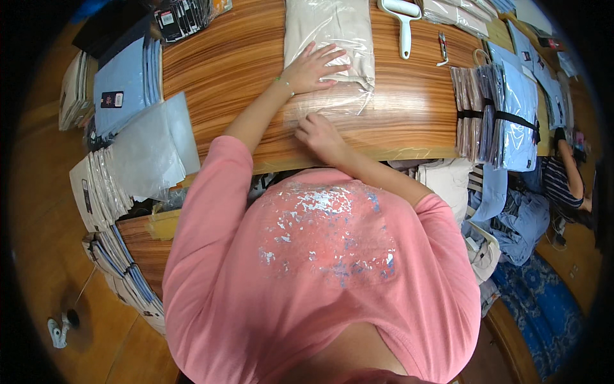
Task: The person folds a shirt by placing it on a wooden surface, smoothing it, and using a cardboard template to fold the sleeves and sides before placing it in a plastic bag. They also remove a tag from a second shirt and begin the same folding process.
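A folded beige garment (329,29) lies in a clear plastic bag (339,99) on the wooden table. My left hand (315,68) rests flat on the bagged garment, its fingers spread and pointing right. Closer to me, my right hand (322,136) is closed, with its fingers curled at the near left edge of the bag's loose plastic end. The fingertips seem to pinch that clear film, though the film is hard to see there. Past the garment's folded edge, the plastic end lies over the bare wood and catches the light.
A white lint roller (404,25) and small red-handled snips (442,48) lie to the right. Banded stacks of bagged shirts (518,121) stand at the right edge. On the left are blue folded shirts (121,83) and translucent sheets (150,150). Another person's arm (569,166) shows far right.
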The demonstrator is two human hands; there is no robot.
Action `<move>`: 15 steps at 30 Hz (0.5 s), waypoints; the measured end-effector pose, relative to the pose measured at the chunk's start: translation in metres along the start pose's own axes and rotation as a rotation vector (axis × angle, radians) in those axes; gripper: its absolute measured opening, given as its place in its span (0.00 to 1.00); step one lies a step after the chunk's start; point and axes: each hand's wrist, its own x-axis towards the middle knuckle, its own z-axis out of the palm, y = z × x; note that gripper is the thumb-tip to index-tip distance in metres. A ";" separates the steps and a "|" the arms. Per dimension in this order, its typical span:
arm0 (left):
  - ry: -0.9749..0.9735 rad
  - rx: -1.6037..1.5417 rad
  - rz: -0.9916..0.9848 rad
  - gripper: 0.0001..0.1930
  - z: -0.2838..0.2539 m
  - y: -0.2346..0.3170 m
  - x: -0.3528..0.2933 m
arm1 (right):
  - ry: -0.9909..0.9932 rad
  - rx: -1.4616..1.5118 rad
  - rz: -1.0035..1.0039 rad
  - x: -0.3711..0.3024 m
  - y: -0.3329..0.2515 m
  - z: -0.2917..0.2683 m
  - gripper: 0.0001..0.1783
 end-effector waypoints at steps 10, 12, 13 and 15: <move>0.008 -0.023 -0.018 0.27 -0.001 0.002 0.000 | 0.026 -0.041 0.192 -0.029 0.077 -0.017 0.05; -0.001 -0.020 -0.028 0.27 -0.002 0.002 -0.002 | -0.074 -0.012 0.110 -0.029 0.082 -0.018 0.05; 0.008 -0.012 -0.024 0.27 -0.002 0.001 -0.002 | -0.063 -0.015 0.116 -0.031 0.081 -0.020 0.04; 0.021 0.001 -0.016 0.27 -0.001 0.003 -0.002 | -0.042 -0.018 0.133 -0.034 0.075 -0.027 0.04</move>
